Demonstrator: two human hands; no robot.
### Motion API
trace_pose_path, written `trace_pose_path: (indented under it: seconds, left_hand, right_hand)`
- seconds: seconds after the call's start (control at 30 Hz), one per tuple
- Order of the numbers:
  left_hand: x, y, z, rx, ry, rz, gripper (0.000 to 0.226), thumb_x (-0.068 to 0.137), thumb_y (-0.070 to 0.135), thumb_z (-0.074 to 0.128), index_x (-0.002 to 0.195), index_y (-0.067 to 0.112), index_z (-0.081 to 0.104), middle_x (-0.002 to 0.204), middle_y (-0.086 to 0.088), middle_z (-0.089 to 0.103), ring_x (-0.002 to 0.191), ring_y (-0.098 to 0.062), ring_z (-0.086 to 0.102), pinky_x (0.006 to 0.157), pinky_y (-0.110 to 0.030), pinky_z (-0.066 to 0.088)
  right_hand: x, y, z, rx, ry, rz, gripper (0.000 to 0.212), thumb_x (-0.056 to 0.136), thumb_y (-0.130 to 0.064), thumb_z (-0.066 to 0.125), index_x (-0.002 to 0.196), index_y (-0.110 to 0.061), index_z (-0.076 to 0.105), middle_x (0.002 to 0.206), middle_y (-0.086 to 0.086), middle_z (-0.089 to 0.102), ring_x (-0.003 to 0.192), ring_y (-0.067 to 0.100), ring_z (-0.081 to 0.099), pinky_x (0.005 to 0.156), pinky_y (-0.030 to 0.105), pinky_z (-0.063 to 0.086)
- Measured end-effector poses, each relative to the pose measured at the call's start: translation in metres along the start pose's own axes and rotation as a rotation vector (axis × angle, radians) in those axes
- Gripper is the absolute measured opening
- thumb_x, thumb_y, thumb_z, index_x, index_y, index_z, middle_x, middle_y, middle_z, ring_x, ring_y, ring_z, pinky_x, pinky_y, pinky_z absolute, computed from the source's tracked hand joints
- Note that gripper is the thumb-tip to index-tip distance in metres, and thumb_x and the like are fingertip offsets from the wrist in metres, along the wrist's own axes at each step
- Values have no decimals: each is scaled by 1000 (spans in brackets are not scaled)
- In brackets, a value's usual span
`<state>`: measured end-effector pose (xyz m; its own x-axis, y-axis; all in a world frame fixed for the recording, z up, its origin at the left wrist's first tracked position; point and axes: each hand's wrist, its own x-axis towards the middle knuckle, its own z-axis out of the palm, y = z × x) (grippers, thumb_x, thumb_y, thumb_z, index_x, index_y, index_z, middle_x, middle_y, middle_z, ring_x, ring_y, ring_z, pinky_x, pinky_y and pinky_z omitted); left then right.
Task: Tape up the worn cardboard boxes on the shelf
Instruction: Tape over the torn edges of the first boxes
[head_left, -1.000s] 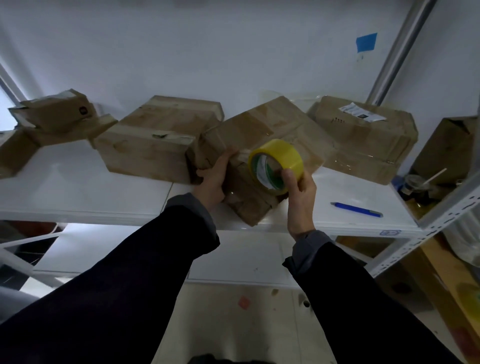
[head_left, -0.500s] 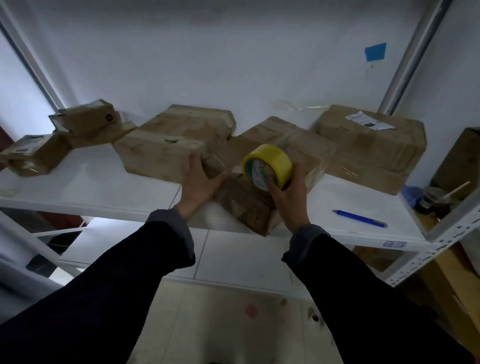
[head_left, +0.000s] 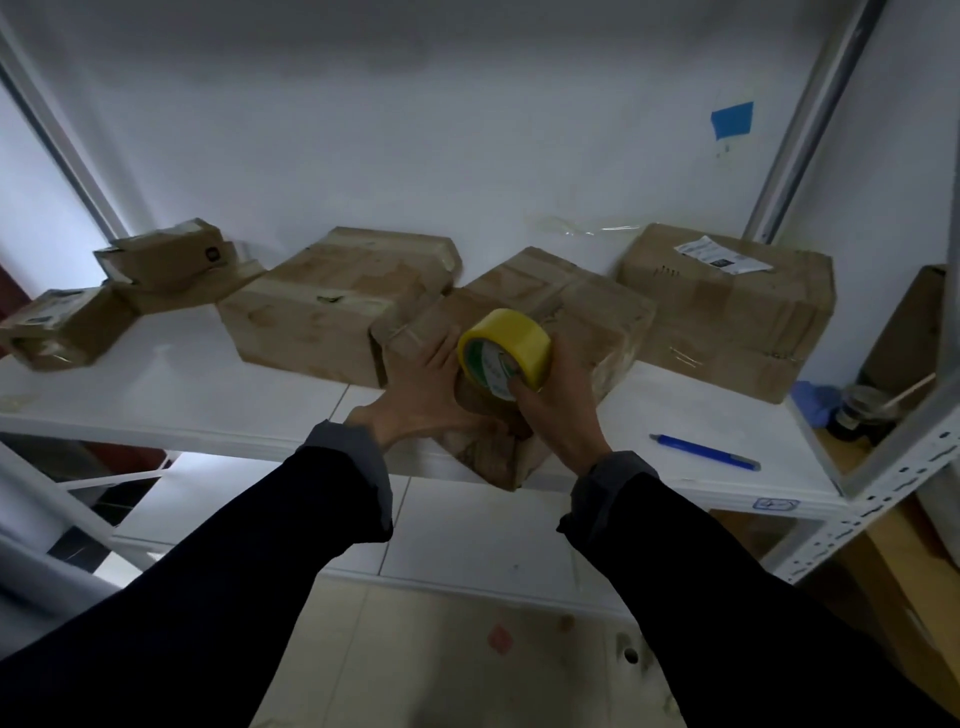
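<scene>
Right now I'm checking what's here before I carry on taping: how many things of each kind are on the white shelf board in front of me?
Worn brown cardboard boxes: 6 (the left stack is hard to separate)
Yellow roll of packing tape: 1
Blue pen: 1
Total: 8

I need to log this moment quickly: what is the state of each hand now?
Left hand: open, fingers flat, pressing on the middle cardboard box.
Right hand: closed around the yellow tape roll, holding it against that box.
</scene>
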<state>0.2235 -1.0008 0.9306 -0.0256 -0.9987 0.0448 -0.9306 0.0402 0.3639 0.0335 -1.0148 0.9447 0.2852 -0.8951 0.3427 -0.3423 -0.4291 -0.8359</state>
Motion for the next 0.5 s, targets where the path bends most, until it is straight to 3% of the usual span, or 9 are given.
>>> trace_pose_path:
  seconds: [0.17, 0.3, 0.4, 0.5]
  left_hand:
    - [4, -6, 7, 87, -25, -2, 150, 45, 102, 37, 161, 15, 2, 169, 1, -6, 153, -10, -12, 116, -23, -12]
    - [6, -6, 4, 102, -64, -38, 155, 40, 109, 33, 161, 21, -5, 168, 3, -15, 153, -11, -14, 124, -36, -7]
    - [3, -1, 0, 117, -91, -50, 162, 32, 112, 28, 161, 20, -9, 167, 0, -18, 153, -14, -16, 122, -32, -9]
    - [-5, 11, 0, 111, -93, -17, 161, 33, 111, 30, 160, 20, -10, 167, 0, -17, 153, -13, -15, 119, -28, -12]
  right_hand:
    - [-19, 1, -36, -94, 72, -18, 44, 79, -38, 67, 115, -14, 59, 96, 1, 65, 86, 22, 62, 73, 47, 57]
    - [-34, 10, -70, -248, 63, -47, 64, 69, -62, 63, 115, -17, 60, 97, 1, 67, 87, 23, 63, 72, 42, 55]
    - [-36, 9, -69, -224, 39, -55, 57, 75, -46, 78, 121, -19, 56, 109, 0, 66, 95, 20, 60, 78, 43, 54]
    - [-35, 7, -69, -217, 49, -72, 52, 78, -37, 79, 122, -22, 56, 111, -2, 65, 97, 20, 60, 78, 40, 53]
